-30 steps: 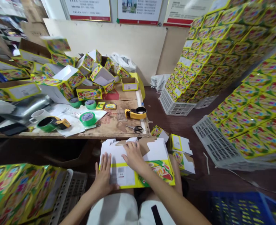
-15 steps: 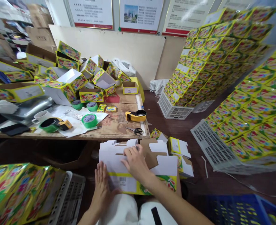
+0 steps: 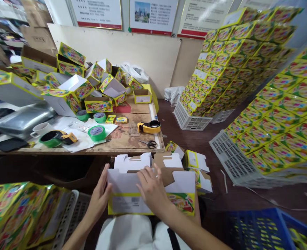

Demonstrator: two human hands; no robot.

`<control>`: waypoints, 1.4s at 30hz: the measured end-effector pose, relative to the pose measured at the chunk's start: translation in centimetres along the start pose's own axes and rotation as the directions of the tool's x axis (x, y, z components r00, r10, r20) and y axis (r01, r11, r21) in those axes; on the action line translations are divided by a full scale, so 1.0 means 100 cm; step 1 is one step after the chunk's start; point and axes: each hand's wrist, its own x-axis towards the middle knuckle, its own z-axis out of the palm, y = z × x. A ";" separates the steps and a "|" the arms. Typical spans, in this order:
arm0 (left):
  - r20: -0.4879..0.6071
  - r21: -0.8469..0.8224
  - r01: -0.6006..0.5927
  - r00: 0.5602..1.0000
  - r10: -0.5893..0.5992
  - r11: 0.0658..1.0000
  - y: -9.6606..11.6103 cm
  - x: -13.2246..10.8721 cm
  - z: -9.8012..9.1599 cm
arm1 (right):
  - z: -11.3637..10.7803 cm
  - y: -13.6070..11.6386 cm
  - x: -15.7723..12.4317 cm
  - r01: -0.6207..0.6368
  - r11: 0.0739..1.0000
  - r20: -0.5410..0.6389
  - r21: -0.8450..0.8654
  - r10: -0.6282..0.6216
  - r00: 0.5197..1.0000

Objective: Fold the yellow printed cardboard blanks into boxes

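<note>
A printed cardboard box (image 3: 124,203) with yellow edges rests on my lap, its white and brown top flaps partly unfolded. My left hand (image 3: 101,189) is upright beside the box's left end, fingers straight and close together, holding nothing; whether the fingertips touch the cardboard I cannot tell. Over the middle of the box lies my right hand (image 3: 153,189), its fingers spread and slightly bent on the white front flap (image 3: 124,180). Behind that flap, white notched flaps (image 3: 132,163) and a brown flap (image 3: 165,173) stick up toward the table.
On the table (image 3: 116,146) are scissors (image 3: 149,143), a yellow tape dispenser (image 3: 149,127), green tape rolls (image 3: 96,133), a mug (image 3: 41,130) and piled open boxes. Tall box stacks (image 3: 236,55) stand at right on white crates (image 3: 192,118). A blue crate (image 3: 257,225) sits lower right.
My left hand has come off the box's front left face and moved up and left to its end. My right hand stays over the flaps, fingers a little more spread.
</note>
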 end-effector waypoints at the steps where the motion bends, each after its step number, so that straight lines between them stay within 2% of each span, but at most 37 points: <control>1: -0.006 -0.112 0.069 0.998 -0.070 0.991 0.004 0.003 -0.004 | 0.000 -0.001 0.000 0.002 1.000 0.002 0.008 -0.002 1.000; 3: 0.084 -0.313 0.255 0.967 -0.241 0.915 0.014 0.010 -0.013 | -0.002 -0.003 0.001 0.017 0.999 0.013 0.040 -0.017 1.000; 4: 0.179 -0.367 0.351 0.935 -0.305 0.861 0.019 0.015 -0.017 | -0.003 -0.004 0.001 0.029 0.998 0.017 0.061 -0.030 0.999; 6: 0.412 -0.337 0.500 0.840 -0.353 0.798 0.027 0.023 -0.022 | -0.005 -0.006 0.000 0.049 0.994 0.025 0.099 -0.052 0.998; 8: 0.591 -0.214 0.544 0.733 -0.337 0.811 0.033 0.030 -0.024 | -0.006 -0.008 -0.004 0.059 0.992 0.029 0.112 -0.063 0.998; 10: 0.717 -0.107 0.556 0.618 -0.323 0.824 0.036 0.036 -0.022 | -0.006 -0.010 -0.008 0.058 0.992 0.024 0.113 -0.062 0.998; 12: 0.782 -0.060 0.546 0.546 -0.300 0.836 0.038 0.042 -0.016 | -0.011 -0.013 -0.010 0.054 0.990 0.008 0.127 -0.055 0.998; 13: 0.792 -0.054 0.517 0.544 -0.279 0.855 0.039 0.044 -0.011 | -0.017 -0.015 -0.009 0.048 0.989 -0.002 0.143 -0.048 0.999; 14: 0.784 -0.060 0.471 0.568 -0.251 0.880 0.041 0.046 -0.006 | -0.024 -0.017 -0.007 0.040 0.987 -0.013 0.158 -0.039 0.999; 16: 0.736 -0.080 0.369 0.648 -0.194 0.926 0.046 0.049 0.006 | -0.047 -0.022 0.001 0.023 0.985 -0.053 0.168 -0.014 0.998; 18: 0.689 -0.080 0.305 0.705 -0.169 0.949 0.057 0.049 0.018 | -0.075 -0.027 0.012 0.022 0.990 -0.113 0.142 -0.006 0.994; 21: 0.596 -0.082 0.294 0.780 -0.189 0.952 0.082 0.048 0.031 | -0.117 -0.034 0.027 0.091 0.993 -0.191 0.072 -0.076 0.979; 24: 0.478 -0.096 0.266 0.858 -0.189 0.959 0.102 0.052 0.034 | -0.137 -0.035 0.033 0.148 0.989 -0.228 0.029 -0.137 0.964; 26: 0.276 -0.062 0.193 0.946 -0.169 0.979 0.100 0.058 0.031 | -0.131 -0.031 0.034 0.123 0.992 -0.200 0.017 -0.117 0.973; 27: 0.142 -0.040 0.159 0.978 -0.151 0.987 0.095 0.060 0.030 | -0.122 -0.028 0.034 0.098 0.995 -0.169 0.012 -0.095 0.981; 28: 0.011 -0.024 0.138 0.990 -0.138 0.990 0.086 0.062 0.028 | -0.109 -0.023 0.033 0.072 0.997 -0.124 0.005 -0.070 0.990; 30: -0.166 -0.014 0.131 0.977 -0.132 0.991 0.066 0.061 0.028 | -0.074 -0.010 0.031 0.036 0.999 -0.004 -0.019 -0.036 0.999; 32: -0.266 -0.001 0.137 0.955 -0.133 0.991 0.048 0.053 0.030 | -0.036 0.004 0.027 -0.012 0.998 0.150 -0.056 0.020 0.988; 34: -0.357 0.010 0.132 0.926 -0.120 0.991 0.037 0.042 0.036 | -0.006 0.015 0.022 -0.097 0.988 0.254 -0.123 0.126 0.959; 35: -0.347 0.055 0.087 0.936 -0.063 0.995 0.035 0.037 0.039 | 0.003 0.018 0.019 -0.117 0.982 0.274 -0.147 0.154 0.949; 36: -0.269 0.136 0.000 0.963 0.037 0.991 0.034 0.033 0.042 | 0.006 0.020 0.015 -0.116 0.981 0.270 -0.154 0.155 0.950; 37: -0.113 0.239 -0.129 0.981 0.160 0.962 0.035 0.031 0.045 | 0.004 0.019 0.010 -0.089 0.988 0.246 -0.127 0.118 0.962; 38: 0.103 0.337 -0.290 0.957 0.271 0.895 0.037 0.030 0.047 | -0.002 0.018 0.004 -0.045 0.997 0.197 -0.066 0.057 0.979; 39: 0.327 0.404 -0.452 0.883 0.335 0.796 0.039 0.031 0.049 | -0.013 0.016 -0.003 0.016 1.000 0.119 0.014 -0.017 0.993; 40: 0.505 0.437 -0.576 0.793 0.341 0.691 0.040 0.033 0.051 | -0.025 0.014 -0.010 0.085 0.991 0.018 0.100 -0.088 0.996; 41: 0.609 0.457 -0.647 0.728 0.315 0.611 0.042 0.036 0.052 | -0.037 0.013 -0.019 0.132 0.976 -0.105 0.176 -0.115 0.988; 42: 0.660 0.479 -0.683 0.695 0.287 0.552 0.043 0.038 0.053 | -0.047 0.014 -0.028 0.156 0.972 -0.237 0.177 -0.111 0.965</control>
